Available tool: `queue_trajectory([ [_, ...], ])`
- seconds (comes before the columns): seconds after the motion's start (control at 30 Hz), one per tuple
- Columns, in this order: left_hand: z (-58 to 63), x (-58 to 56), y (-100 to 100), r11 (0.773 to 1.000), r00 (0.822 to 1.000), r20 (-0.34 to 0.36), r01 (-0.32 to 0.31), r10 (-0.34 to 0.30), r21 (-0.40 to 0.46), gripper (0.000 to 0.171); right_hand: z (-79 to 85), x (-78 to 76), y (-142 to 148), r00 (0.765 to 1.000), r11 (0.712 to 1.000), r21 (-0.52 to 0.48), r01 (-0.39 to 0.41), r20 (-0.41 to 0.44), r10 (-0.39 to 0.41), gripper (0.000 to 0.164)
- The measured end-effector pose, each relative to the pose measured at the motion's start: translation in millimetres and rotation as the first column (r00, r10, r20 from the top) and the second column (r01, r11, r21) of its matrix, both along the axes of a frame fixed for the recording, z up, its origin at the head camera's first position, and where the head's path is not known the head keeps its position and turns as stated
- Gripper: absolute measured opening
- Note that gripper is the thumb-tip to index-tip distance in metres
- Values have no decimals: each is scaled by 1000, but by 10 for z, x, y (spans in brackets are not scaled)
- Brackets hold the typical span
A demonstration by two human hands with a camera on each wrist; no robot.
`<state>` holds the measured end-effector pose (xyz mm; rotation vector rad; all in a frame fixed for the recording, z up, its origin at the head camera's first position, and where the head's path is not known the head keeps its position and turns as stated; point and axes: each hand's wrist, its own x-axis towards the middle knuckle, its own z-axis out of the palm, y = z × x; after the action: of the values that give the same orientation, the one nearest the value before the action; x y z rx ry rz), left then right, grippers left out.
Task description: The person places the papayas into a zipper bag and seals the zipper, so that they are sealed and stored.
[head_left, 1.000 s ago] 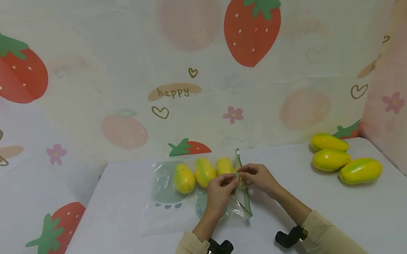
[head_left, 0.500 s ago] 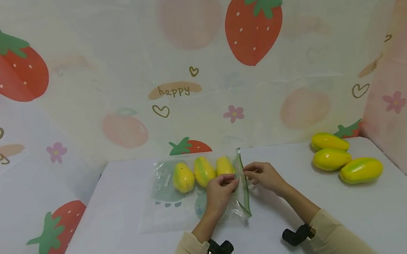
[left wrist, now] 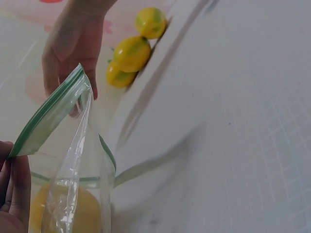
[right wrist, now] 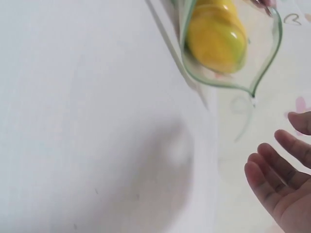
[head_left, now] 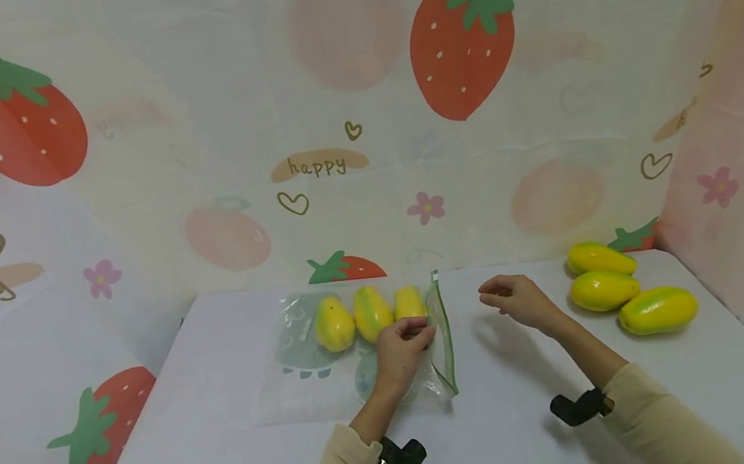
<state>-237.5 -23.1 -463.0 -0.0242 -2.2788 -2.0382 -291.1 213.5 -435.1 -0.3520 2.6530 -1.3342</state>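
A clear zip bag [head_left: 301, 403] with a green-edged mouth [head_left: 448, 344] lies on the table, its opening facing right. Inside it, three yellow-green papayas [head_left: 334, 324] sit in a row along the far side. My left hand [head_left: 396, 357] pinches the upper lip of the mouth between thumb and fingers, and the left wrist view shows that lip [left wrist: 46, 114] raised and the mouth gaping. To the right of the bag, my right hand [head_left: 520, 303] is in the air over the table, holding nothing, fingers apart and slightly bent in the right wrist view.
Three more papayas [head_left: 658, 310] lie loose at the table's far right corner, beyond my right hand. A patterned cloth [head_left: 360, 113] with strawberries rises behind the table [head_left: 184, 444]. Black wrist cameras [head_left: 403, 454] stick out from both sleeves.
My right hand has let go of the bag's green edge and moved right and up, toward the loose papayas. The mouth now gapes wider. My left hand keeps its place on the bag.
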Motion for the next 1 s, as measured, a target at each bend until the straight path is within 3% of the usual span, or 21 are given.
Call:
queue_trajectory([
  [0.33, -17, -5, -7, 1000, 999, -32, -6, 5, -11, 19, 162, 4, 323, 996, 987, 161, 25, -87, -11, 37],
  [0.6, 4, 17, -7, 1000, 1000, -27, -1, 2, 7, 20, 224, 37, 557, 997, 982, 190, -2, -79, 17, 43],
  [0.83, 14, 12, 9, 1000, 1000, -14, -1, 1, 22, 21, 267, 95, 793, 996, 965, 258, 41, -84, -20, 44],
  [1.0, 5, 5, 13, 1000, 1000, -16, -9, 10, 21, 19, 287, 121, 930, 991, 947, 319, 48, -134, -5, 43],
])
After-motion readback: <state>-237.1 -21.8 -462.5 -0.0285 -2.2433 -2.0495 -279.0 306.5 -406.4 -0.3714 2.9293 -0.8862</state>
